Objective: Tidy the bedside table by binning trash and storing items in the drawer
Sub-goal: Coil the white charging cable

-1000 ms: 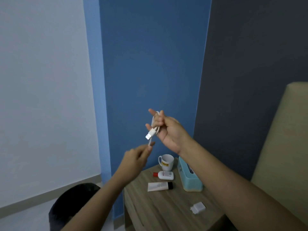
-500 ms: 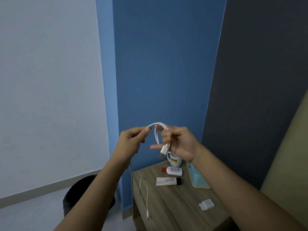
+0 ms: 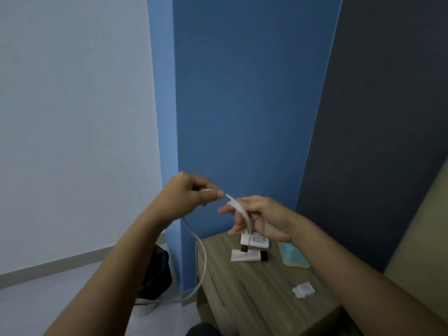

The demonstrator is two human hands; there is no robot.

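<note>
Change since half a second ago: your left hand (image 3: 188, 190) has drawn up and to the left, pulling the white charging cable (image 3: 203, 258) out of the small arch it formed between your hands; the loose length now drops in one long curve past the worktop's left edge toward the floor.
Left fingers: pinched shut on the cable near its upper run, thumb against forefinger, the other fingers curled in.
Right hand (image 3: 264, 219): closed on the cable's other end, with the first two fingers held out straight and the cable laid across them; the USB plug (image 3: 244, 248) hangs just below your palm.
Why held so: it looks as though you are using the right fingers as a former and the left hand as the feeder, coiling the cable so it will go into the drawer tidily.
Cable position: in the air between both hands, above the front left corner of the worktop (image 3: 254, 287); its tail reaches down beside the black bin (image 3: 157, 272).
Left on the worktop: a white bottle with a red cap (image 3: 259, 241), a white tube with a black cap (image 3: 249, 255), a light blue box (image 3: 294, 257) and a white charger plug (image 3: 304, 290), each apart from the others.
Drawer: not visibly open from this view.
</note>
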